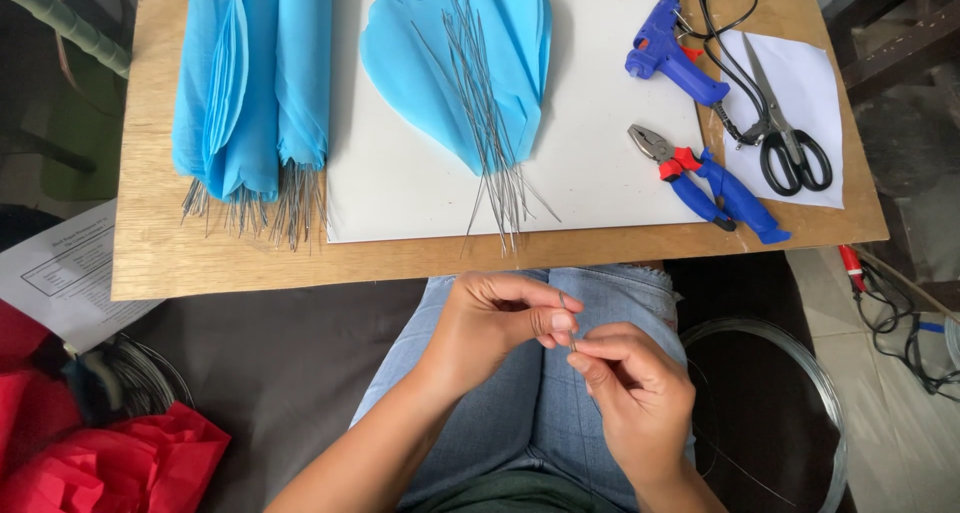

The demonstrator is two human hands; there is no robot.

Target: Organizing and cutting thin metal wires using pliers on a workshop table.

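Wire [570,331], a short thin grey piece, sits pinched between my two hands over my lap, just below the table [150,263] edge. My left hand [495,323] clenches its upper part between thumb and forefinger, the thumbnail facing up. My right hand [625,383] grips the lower part with the fingertips, the other fingers curled under. The two hands touch at the fingertips, right around the wire, which stands nearly upright between them. Both hands hang above my jeans [520,413].

On the table in front of me lies a white sheet [600,103]. A fan of blue paper petals [440,63] rests on it, with a bundle of straight wires [490,153] laid over the petals, their ends reaching past the sheet's near edge. Left of the sheet, on the bare wood, stands a stack of folded blue petals [250,83] with wire stems sticking out toward me. Right of the fan lies a blue glue gun [675,58], its black cord looping toward the far edge. Near it, closer to me, are pliers [710,183] with blue and red handles. Black-handled scissors [785,128] rest on a smaller white paper [815,83] at the right corner.

Down by my right knee, a wire coil [800,373] lies on the floor. To my left, red paper [110,463] is heaped beside another dark coil [140,373], and a printed page [60,273] pokes out from under the table.
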